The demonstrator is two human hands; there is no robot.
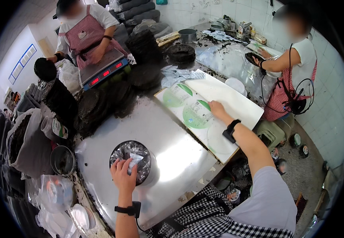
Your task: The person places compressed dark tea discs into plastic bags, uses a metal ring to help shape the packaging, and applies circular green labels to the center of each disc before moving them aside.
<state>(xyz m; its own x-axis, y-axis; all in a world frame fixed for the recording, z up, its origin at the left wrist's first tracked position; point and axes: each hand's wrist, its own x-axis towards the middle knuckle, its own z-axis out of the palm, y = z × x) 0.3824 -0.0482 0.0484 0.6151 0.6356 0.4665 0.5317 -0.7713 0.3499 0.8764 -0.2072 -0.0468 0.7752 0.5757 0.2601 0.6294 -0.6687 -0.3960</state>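
Observation:
My left hand (124, 174) is at a round metal container (146, 171) lined with crinkled clear plastic, its fingers closed on a small white packet (136, 158) over the opening. My right hand (219, 111) reaches to a pile of white sheets printed with green discs (195, 123), which lies on a board at the right of the steel table. Its fingers pinch the edge of a green label near the middle of the pile. Loose white packets (172, 77) lie just beyond the board.
Stacked dark round cakes (96, 111) and a digital scale (100, 73) fill the far left. A worker (84, 35) stands there, another (299, 63) at the right. A metal bowl (62, 160) and bags (54, 192) line the left edge; tubs (295, 141) stand on the floor.

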